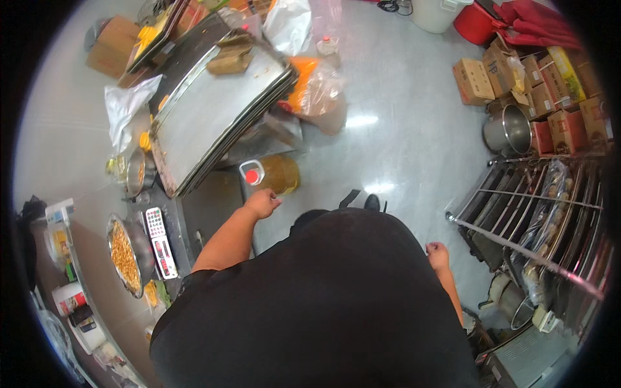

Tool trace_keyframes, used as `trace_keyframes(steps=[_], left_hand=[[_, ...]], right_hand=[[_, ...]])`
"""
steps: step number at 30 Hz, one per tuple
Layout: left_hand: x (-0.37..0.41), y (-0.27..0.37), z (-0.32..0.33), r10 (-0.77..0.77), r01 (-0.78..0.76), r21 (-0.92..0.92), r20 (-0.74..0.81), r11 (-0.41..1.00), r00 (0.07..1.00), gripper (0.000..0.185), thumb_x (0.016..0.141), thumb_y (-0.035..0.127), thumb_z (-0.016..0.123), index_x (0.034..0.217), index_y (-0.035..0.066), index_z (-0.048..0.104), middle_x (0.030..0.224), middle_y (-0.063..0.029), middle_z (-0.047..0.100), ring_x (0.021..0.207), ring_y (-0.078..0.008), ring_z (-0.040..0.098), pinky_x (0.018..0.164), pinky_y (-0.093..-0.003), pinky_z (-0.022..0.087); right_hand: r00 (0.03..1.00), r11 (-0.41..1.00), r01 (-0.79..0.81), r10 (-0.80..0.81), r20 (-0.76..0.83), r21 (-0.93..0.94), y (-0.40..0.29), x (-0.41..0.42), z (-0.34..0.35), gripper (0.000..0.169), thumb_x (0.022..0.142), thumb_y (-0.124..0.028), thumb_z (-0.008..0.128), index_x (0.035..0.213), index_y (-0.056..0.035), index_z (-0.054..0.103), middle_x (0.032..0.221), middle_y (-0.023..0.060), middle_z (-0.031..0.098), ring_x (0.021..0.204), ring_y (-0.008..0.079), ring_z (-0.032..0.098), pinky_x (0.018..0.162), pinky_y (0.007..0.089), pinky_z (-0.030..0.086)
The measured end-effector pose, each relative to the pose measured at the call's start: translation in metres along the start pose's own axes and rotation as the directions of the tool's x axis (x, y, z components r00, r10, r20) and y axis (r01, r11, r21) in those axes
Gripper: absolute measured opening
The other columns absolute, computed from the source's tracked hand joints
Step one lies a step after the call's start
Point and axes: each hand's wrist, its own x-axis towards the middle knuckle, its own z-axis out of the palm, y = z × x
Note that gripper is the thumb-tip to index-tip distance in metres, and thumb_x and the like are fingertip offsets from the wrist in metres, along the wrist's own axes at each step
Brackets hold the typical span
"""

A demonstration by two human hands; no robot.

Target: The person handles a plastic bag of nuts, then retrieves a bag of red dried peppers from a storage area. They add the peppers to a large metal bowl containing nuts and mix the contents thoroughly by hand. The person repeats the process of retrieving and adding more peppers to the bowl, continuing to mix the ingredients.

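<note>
My left hand (262,203) hangs beside my body, its fingers loosely curled with nothing seen in them, near a large jug of yellow oil (281,174) with a red cap. My right hand (437,255) hangs low on the other side, fingers partly curled, nearest the metal tray rack. Beyond the left hand, a stack of baking trays (218,106) bears crumpled brown paper (230,57) on top. On the counter at left, a steel bowl of nuts or similar golden pieces (125,254) stands beside a white digital scale (161,242).
At right is a metal rack (524,194) full of trays, with a steel pot (507,130) and cardboard boxes (473,81) beyond it. Plastic bags (325,94) stand by the tray stack. A white bucket (436,14) and red bucket (473,26) are at the far side.
</note>
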Motion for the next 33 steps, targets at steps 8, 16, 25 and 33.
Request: trace_keyframes(steps=[8,16,25,33], left_hand=[[0.109,0.159,-0.056,0.094,-0.094,-0.065,-0.005,0.993,0.996,0.037,0.090,0.037,0.070,0.103,0.002,0.069,0.097,-0.0173,0.072,0.092,-0.0334,0.069,0.080,-0.0429,0.054],[0.313,0.279,-0.132,0.257,-0.257,-0.140,-0.019,0.956,0.966,0.040,0.089,0.038,0.070,0.109,0.003,0.067,0.099,-0.0193,0.070,0.094,-0.0376,0.067,0.081,-0.0452,0.053],[0.483,0.290,-0.260,-0.102,0.021,-0.339,-0.222,0.941,0.970,0.039,0.087,0.040,0.071,0.102,0.004,0.070,0.100,-0.0198,0.071,0.095,-0.0369,0.068,0.085,-0.0449,0.053],[0.540,0.250,-0.295,-0.528,0.495,-0.300,-0.038,0.816,0.848,0.044,0.089,0.040,0.065,0.099,-0.002,0.073,0.104,-0.0257,0.070,0.101,-0.0398,0.067,0.091,-0.0462,0.052]], right_hand=[[0.994,0.921,-0.066,0.093,-0.053,0.384,-0.148,0.128,-0.120,0.024,0.091,-0.021,0.069,0.102,-0.0001,0.065,0.079,0.0068,0.066,0.066,0.0153,0.062,0.058,0.0292,0.050],[0.922,0.878,0.376,-0.388,0.021,-0.297,-0.318,0.285,-0.182,0.042,0.089,-0.031,0.072,0.116,0.0001,0.065,0.089,0.0169,0.070,0.081,0.0301,0.067,0.075,0.0409,0.053],[0.999,0.983,-0.012,0.004,-0.043,-0.185,-0.263,0.456,-0.310,0.035,0.086,-0.030,0.070,0.081,0.0044,0.066,0.077,0.0180,0.068,0.076,0.0331,0.068,0.070,0.0447,0.051],[0.981,0.858,0.160,-0.084,0.175,-0.488,-0.443,0.667,-0.358,0.034,0.086,-0.030,0.067,0.082,0.0037,0.066,0.081,0.0195,0.069,0.080,0.0359,0.068,0.071,0.0453,0.052]])
